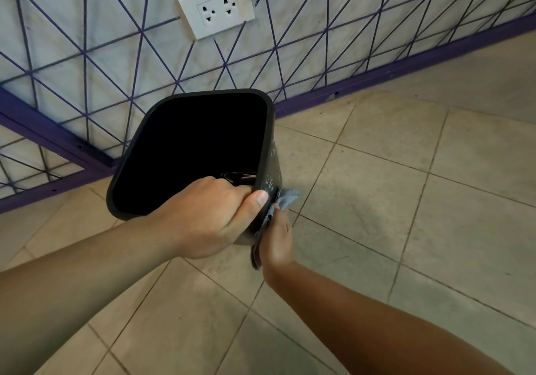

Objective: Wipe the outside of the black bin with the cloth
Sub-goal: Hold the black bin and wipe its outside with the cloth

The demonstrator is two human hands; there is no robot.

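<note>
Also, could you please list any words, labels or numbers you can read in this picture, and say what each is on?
"BPP-2": printed at the top of the white wall socket.
Pale scratchy marks on the black bin, on its outer side near the cloth: not readable as text.
No other text is visible.

- Your bin point(191, 148) is plain black, with pale scuff marks on its outer side.
- Your cloth point(285, 197) is grey-blue.
- The wall point(87, 41) facing you is whitish, crossed by purple lines forming triangles, with a purple skirting point(406, 67).
- The socket plate point(216, 6) is white.
- Your floor point(406, 200) has beige tiles with darker grout lines.
</note>
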